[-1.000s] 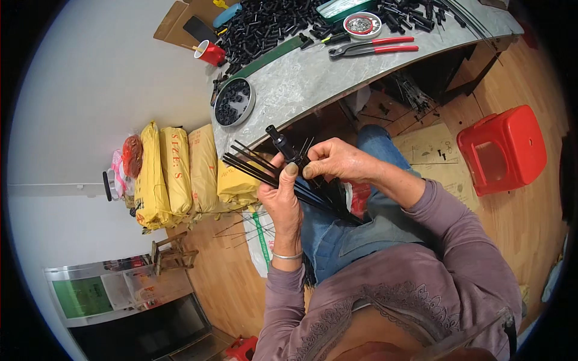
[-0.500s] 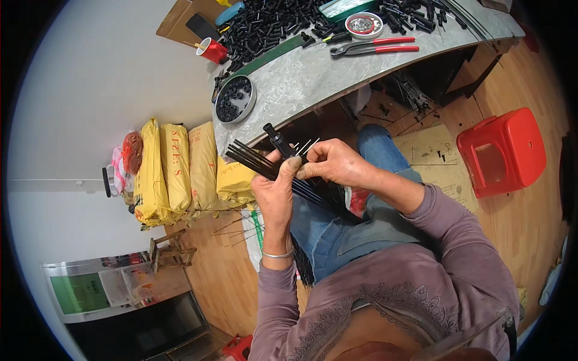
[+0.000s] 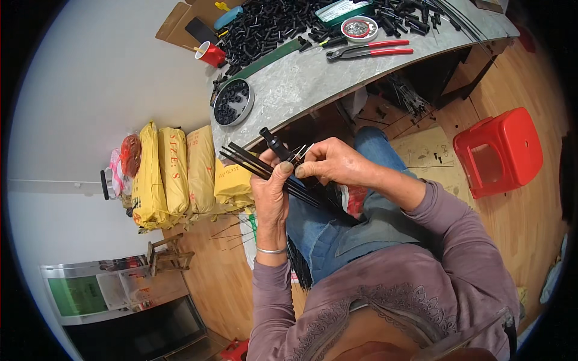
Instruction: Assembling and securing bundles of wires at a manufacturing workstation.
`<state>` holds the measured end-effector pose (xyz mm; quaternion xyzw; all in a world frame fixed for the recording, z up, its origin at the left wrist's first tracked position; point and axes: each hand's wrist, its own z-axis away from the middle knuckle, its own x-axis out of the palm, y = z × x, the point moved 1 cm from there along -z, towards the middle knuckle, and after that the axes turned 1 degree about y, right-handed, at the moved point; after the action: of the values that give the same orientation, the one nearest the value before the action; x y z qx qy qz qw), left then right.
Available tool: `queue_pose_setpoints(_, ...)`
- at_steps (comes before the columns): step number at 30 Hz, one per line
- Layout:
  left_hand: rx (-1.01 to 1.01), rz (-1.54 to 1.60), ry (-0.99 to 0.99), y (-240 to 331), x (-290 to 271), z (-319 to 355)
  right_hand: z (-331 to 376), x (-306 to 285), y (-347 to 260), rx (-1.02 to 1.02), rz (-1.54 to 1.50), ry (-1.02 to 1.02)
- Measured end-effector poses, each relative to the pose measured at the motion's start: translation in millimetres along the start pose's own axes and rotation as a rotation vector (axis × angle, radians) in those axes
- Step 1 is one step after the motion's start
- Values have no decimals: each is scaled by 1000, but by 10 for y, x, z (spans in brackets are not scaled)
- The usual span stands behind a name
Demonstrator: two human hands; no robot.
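My left hand (image 3: 271,192) is closed around a bundle of thin black rods (image 3: 242,159), which fan out past the thumb on the far left side. The same hand grips a black tubular fitting (image 3: 272,142), its wider end pointing away from me. Against the fitting's near end, my right hand (image 3: 340,163) is pinched, thumb and forefinger together. Several thin pale pins (image 3: 308,148) stick out by the right fingers and appear to be held there. The fingers hide the exact contact between pins and fitting. The rods run down over my jeans (image 3: 322,231).
Across the table (image 3: 295,81) lie a pile of black tubular parts (image 3: 271,27), a round tin of small black pieces (image 3: 233,103), red-handled pliers (image 3: 368,50) and a dish of small metal bits (image 3: 359,29). Yellow sacks (image 3: 174,174) stand left; a red stool (image 3: 500,153) right.
Both hands stay together at the fitting, with only small finger movements. The whole view has shifted slightly, and the rod ends sit a little farther left.
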<state>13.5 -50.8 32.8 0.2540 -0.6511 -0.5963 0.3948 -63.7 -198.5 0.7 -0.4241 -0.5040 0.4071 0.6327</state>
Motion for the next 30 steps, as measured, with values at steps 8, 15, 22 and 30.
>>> queue_pose_setpoints(8, 12, 156, -20, -60, -40, 58, -115, 6, 97, 112, -148, -93)
queue_pose_setpoints(15, 69, 48, -1, -46, 10, 132, -103, 6, 68, 131, -164, -132)
queue_pose_setpoints(22, -54, 79, -63, 8, -7, 96, -23, 65, -42, 139, -129, -42)
queue_pose_setpoints(30, 30, -103, -19, 13, 324, 141, -31, 38, -13, 47, -301, -48)
